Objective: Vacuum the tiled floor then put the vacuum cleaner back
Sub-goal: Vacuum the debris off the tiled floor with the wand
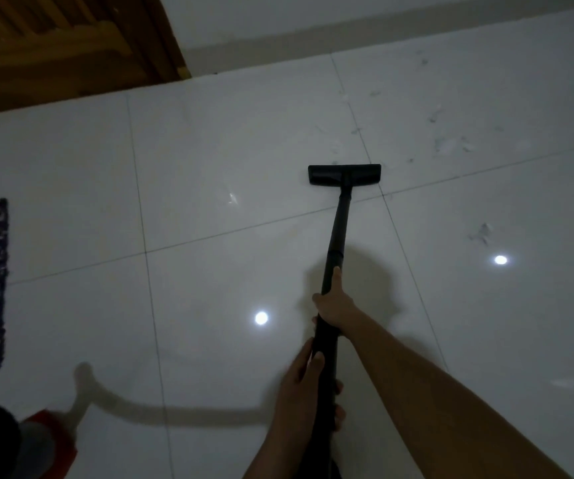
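Head view shows both hands gripping the black vacuum wand, right hand ahead of left hand, fingers curled round it. Its floor nozzle lies flat on the tiled floor near scattered scraps. The red vacuum cleaner body sits at lower left.

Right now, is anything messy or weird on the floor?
Yes. Grey scraps lie scattered on the tiles beyond and right of the nozzle, with another clump nearer, on the right. They look like litter not vacuumed yet.
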Tool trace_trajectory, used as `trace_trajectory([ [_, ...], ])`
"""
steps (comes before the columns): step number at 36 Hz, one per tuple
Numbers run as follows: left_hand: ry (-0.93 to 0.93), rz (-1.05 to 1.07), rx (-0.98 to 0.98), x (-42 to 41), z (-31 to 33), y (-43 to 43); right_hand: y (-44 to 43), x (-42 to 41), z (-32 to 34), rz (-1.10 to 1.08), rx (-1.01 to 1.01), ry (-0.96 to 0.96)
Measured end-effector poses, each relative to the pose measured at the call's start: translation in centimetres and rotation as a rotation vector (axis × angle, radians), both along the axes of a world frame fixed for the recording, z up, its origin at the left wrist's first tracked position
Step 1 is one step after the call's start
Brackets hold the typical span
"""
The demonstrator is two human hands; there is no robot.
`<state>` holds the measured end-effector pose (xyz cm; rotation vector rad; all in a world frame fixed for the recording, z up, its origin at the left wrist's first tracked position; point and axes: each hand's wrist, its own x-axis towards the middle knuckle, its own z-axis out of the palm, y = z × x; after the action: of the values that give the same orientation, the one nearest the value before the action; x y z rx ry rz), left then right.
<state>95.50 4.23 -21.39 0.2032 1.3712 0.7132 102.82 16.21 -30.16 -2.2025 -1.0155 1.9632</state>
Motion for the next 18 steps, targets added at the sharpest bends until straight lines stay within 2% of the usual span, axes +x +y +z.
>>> trace_trajectory([
  [18, -0.014, 0.044, -0.052, -0.4, -1.7, 13.6, 14.0, -0.6, -1.2, 0.056, 0.024, 0.025],
])
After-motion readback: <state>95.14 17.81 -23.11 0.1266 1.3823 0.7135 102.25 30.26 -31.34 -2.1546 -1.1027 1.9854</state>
